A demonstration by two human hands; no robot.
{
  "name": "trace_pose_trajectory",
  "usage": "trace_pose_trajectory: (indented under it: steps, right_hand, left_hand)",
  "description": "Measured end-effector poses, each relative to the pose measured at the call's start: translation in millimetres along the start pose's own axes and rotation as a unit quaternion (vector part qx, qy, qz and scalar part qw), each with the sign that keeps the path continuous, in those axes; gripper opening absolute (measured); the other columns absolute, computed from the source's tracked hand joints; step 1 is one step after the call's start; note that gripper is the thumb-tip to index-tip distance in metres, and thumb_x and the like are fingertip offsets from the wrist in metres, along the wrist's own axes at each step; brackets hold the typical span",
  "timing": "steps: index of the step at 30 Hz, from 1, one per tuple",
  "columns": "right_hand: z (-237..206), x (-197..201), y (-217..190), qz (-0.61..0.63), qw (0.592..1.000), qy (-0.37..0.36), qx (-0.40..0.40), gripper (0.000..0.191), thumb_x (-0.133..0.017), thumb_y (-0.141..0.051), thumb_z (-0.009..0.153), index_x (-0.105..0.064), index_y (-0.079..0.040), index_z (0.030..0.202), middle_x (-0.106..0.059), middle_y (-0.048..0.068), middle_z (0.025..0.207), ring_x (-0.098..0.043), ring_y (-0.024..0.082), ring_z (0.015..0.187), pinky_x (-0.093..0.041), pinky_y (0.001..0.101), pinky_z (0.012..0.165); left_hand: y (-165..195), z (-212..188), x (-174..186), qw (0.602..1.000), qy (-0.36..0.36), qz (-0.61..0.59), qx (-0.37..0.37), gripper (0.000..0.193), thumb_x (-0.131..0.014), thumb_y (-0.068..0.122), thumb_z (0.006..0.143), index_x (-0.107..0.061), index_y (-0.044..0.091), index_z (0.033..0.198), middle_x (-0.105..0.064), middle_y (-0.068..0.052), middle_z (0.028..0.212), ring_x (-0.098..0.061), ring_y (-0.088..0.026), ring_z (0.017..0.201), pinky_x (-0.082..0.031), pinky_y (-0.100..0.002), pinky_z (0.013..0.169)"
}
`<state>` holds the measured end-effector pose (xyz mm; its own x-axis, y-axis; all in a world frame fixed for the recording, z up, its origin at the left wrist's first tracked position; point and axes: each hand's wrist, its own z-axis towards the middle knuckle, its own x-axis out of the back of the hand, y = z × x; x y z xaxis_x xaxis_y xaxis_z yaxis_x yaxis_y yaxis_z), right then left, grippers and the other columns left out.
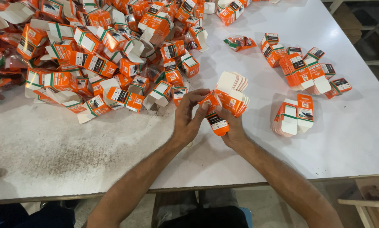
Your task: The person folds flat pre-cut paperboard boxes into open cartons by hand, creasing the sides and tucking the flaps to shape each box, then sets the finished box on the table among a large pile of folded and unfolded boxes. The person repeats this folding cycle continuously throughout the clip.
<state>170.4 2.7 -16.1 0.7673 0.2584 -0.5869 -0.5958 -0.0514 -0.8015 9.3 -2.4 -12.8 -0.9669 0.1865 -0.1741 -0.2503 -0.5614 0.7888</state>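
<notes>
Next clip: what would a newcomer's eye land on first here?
First, the big heap of orange cartons sprawling over the table's far left. Next, at the centre, the left hand and right hand together grip one orange carton, with a fanned stack of flat cartons behind it. Smaller flat stacks lie on the right.

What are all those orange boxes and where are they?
Held box: small, orange with white flaps, in the left hand and right hand.
Flat stack: unfolded orange-white cartons, behind the hands.
Big heap: folded orange boxes, upper left of the table.
Right stacks: flat cartons, far right.
Small stack: flat cartons, right of the hands.
Wrapped packet: clear, orange inside, top middle.
</notes>
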Motion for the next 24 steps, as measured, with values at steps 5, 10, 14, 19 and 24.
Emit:
trace_pose_trajectory:
  steps: [5, 10, 14, 19, 24]
  right_hand:
    - [0.9, -2.8, 1.2, -0.001, 1.0, -0.01, -0.002, 0.048, -0.074, -0.02, 0.091, -0.054, -0.005, 0.133, -0.064, 0.007, 0.121, -0.065, 0.018, 0.112, -0.057, 0.0374, 0.094]
    - [-1.6, -6.2, 2.1, -0.123, 0.991, 0.024, 0.046, 0.049, -0.076, -0.019, 0.091, -0.054, -0.004, 0.133, -0.065, 0.008, 0.119, -0.066, 0.018, 0.108, -0.057, 0.0388, 0.09]
    - [-4.5, -7.9, -0.4, -0.321, 0.931, -0.002, 0.173, 0.05, -0.077, -0.023, 0.095, -0.057, 0.002, 0.134, -0.065, 0.012, 0.121, -0.063, 0.018, 0.113, -0.055, 0.0389, 0.1]
    - [2.3, -5.0, -2.0, -0.227, 0.957, -0.034, 0.179, 0.049, -0.073, -0.025, 0.098, -0.054, 0.002, 0.135, -0.065, 0.012, 0.128, -0.064, 0.023, 0.121, -0.054, 0.042, 0.11]
    - [3.3, 4.6, 7.3, -0.09, 0.989, -0.121, 0.009, 0.052, -0.072, -0.026, 0.096, -0.053, 0.001, 0.137, -0.065, 0.013, 0.121, -0.065, 0.025, 0.109, -0.056, 0.0422, 0.095]
  left_hand:
    - [3.1, 0.0, 0.3, 0.999, 0.02, 0.022, 0.012, 0.021, -0.061, 0.018, 0.108, -0.056, 0.001, 0.118, -0.059, -0.016, 0.138, -0.059, -0.02, 0.126, -0.05, -0.038, 0.111]
    - [0.6, -0.2, 1.0, 0.998, 0.02, 0.049, 0.023, 0.019, -0.065, 0.019, 0.107, -0.057, 0.001, 0.11, -0.058, -0.015, 0.135, -0.06, -0.02, 0.122, -0.053, -0.036, 0.104]
    - [12.8, 17.0, 21.9, 0.987, 0.04, 0.12, 0.097, 0.019, -0.074, 0.013, 0.1, -0.059, 0.0, 0.098, -0.063, -0.017, 0.127, -0.064, -0.021, 0.099, -0.057, -0.035, 0.08]
    - [41.0, 31.9, 43.1, 0.935, 0.171, 0.254, -0.181, 0.051, -0.065, -0.007, 0.092, -0.038, -0.001, 0.135, -0.03, -0.024, 0.147, -0.044, -0.025, 0.135, -0.044, -0.04, 0.11]
    - [31.5, 19.7, 9.5, 0.925, 0.005, 0.356, -0.133, 0.059, -0.07, -0.007, 0.09, -0.047, 0.004, 0.143, -0.049, -0.02, 0.142, -0.043, -0.033, 0.136, -0.039, -0.046, 0.113]
